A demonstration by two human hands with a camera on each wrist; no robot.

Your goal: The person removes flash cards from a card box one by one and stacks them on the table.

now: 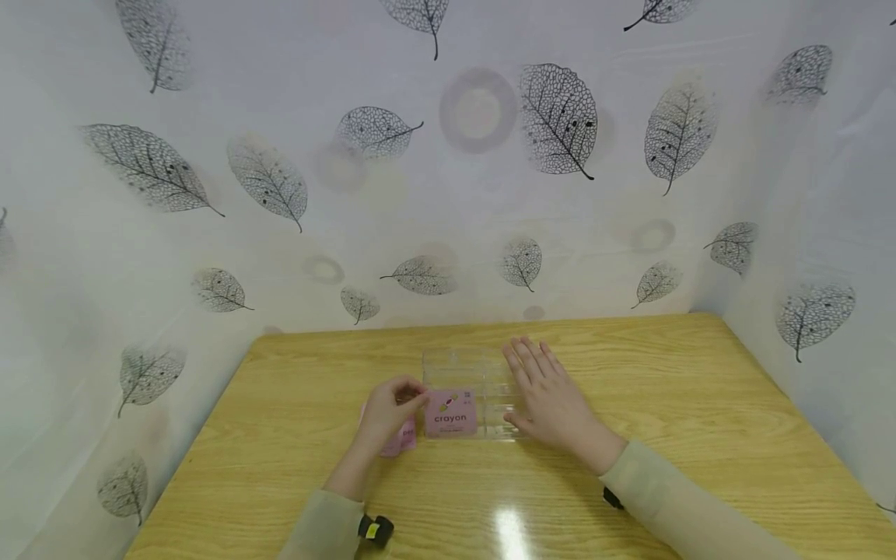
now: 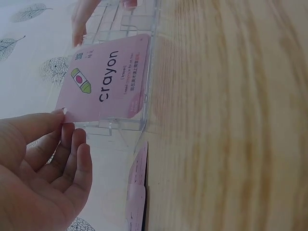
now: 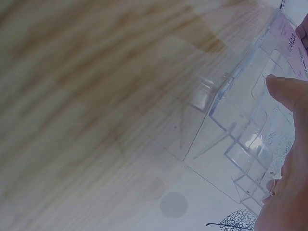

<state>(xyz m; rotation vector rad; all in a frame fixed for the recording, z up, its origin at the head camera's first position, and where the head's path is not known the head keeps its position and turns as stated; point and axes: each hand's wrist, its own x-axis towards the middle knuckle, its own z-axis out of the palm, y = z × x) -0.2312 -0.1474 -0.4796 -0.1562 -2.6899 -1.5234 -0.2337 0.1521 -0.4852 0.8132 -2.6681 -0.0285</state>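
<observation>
A pink card (image 1: 450, 428) printed "crayon" with a crayon picture lies at the front left compartment of a clear plastic organizer (image 1: 498, 429). My left hand (image 1: 385, 412) pinches the card's upper left corner between thumb and fingers, as the left wrist view shows, where the card (image 2: 108, 79) leans against the clear frame. On the organizer's right side rests my right hand (image 1: 556, 404), its fingers straight and pointing away, thumb spread out over the compartments. More pink cards (image 1: 402, 443) lie on the table beneath the left hand, partly hidden by it.
The wood-grain table (image 1: 665, 389) runs back to a white curtain (image 1: 462, 194) with leaf prints, which also closes in both sides. Black wrist straps (image 1: 376, 530) sit at the sleeves. A light reflection shows on the table front.
</observation>
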